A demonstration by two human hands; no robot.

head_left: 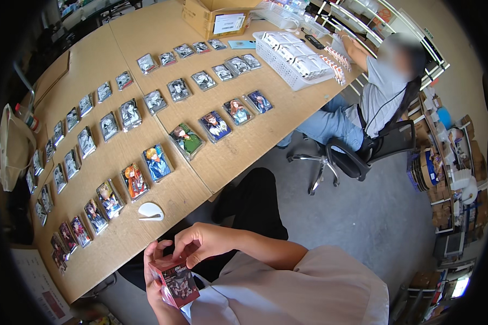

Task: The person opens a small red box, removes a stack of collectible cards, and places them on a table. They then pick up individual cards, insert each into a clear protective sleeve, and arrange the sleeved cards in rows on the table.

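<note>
My left hand [153, 281] is wrapped round a small dark red printed box [180, 287], held over my lap just off the table's near edge. The fingers of my right hand [203, 241] are bent down onto the top of this box, thumb and forefinger close together there; what exactly they pinch is hidden. Nearest to my hands on the table lies a white, rounded flat plastic tool [152, 211], perhaps a letter opener. Beyond it runs a row of colourful card stacks, among them an orange-red one [134, 181] and a blue one [158, 162].
Rows of grey-toned card stacks [130, 114] cover the wooden table [200, 173] farther back. A white basket [293, 81] of white packs and a cardboard carton [214, 19] stand at the far side. At right, another person [385, 81] sits on a black office chair [358, 154].
</note>
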